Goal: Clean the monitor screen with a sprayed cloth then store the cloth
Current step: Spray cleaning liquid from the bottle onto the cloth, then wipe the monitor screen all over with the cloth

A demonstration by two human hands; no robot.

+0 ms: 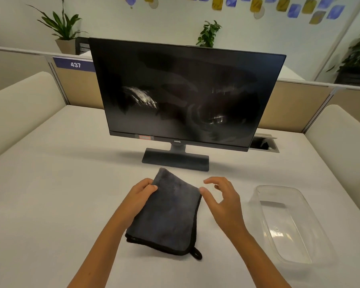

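A black monitor (183, 94) stands on its base at the middle of the white desk (60, 183), its dark screen showing wet streaks and smears. In front of the base lies a folded dark grey cloth (168, 215) with a black hem and a small loop at its near corner. My left hand (140, 194) pinches the cloth's left edge near the far corner. My right hand (222, 198) hovers just right of the cloth with fingers spread; its thumb tip is at the cloth's right edge.
A clear plastic container (287, 225) sits open on the desk to the right of the cloth. A cable hatch (264, 144) is set in the desk behind the monitor's right side. Cream partitions edge the desk on both sides; potted plants stand behind.
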